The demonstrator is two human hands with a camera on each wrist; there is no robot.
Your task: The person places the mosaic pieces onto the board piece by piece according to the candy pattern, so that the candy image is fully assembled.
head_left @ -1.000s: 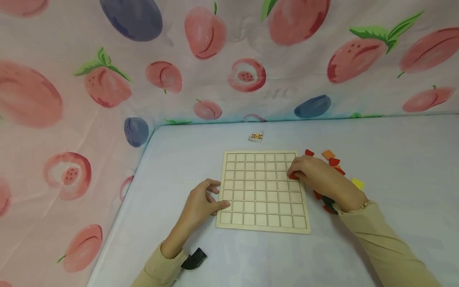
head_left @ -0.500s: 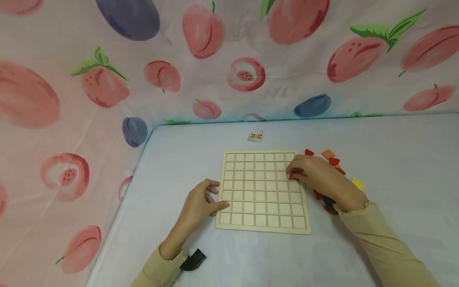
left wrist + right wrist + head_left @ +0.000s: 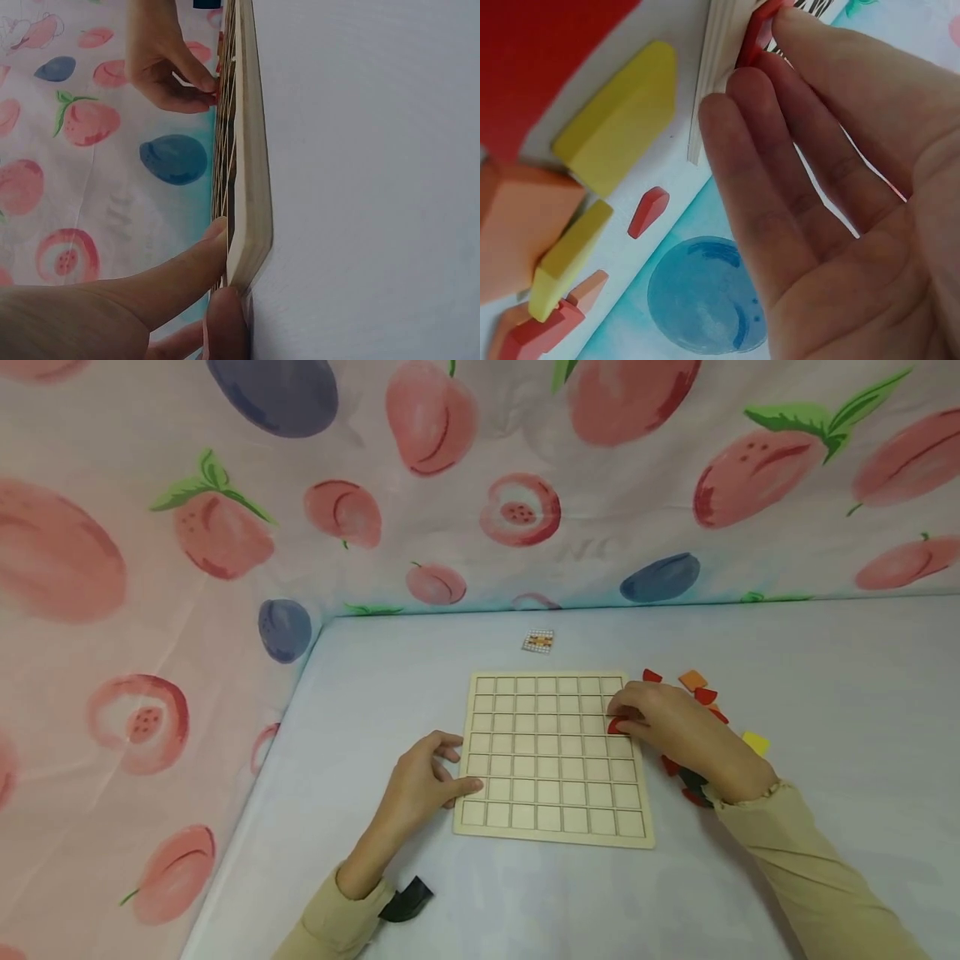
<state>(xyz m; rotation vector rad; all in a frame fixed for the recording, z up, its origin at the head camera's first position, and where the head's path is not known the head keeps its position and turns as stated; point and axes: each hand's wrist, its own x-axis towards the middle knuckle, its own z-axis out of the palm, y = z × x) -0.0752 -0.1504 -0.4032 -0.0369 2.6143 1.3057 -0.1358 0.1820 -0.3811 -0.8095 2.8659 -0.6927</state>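
From the head: pinching a red piece with the right hand, grip nearly closed around it, at 2 o'clock on the grid board; loosely holding the 9 o'clock edge with the left hand. Showing slightly more red than 1 s ago, at the same cell: probably being settled, not yet released. From the left wrist: holding the grid board near 6 o'clock. From the right wrist: pinching at 12 o'clock, beyond a loose yellow piece at 10 o'clock.
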